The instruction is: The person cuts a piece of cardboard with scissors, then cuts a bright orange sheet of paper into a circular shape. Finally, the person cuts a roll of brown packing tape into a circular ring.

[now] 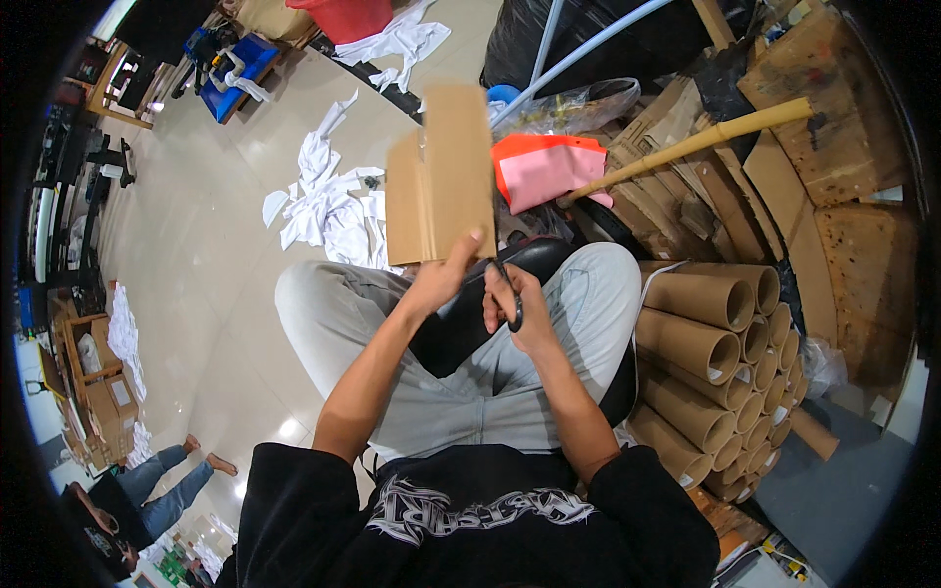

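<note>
Cardboard piece [453, 181], brown; left hand [439, 280] pinches its lower edge, right hand [534, 312] grips black scissors [517, 314] at the corner.

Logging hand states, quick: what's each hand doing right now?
Left hand: closed, holding the cardboard near its lower edge.
Right hand: closed, holding the black-handled scissors.

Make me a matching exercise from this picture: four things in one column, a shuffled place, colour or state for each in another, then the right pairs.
Things:
1. Cardboard piece
2. Scissors
3. Cardboard tubes
4. Tub

Place, colour or state:
A. Stacked in a pile
B. In the right hand
C. Red
D. In the left hand

Pairs: 1-D, 2-B, 3-A, 4-C.
</note>
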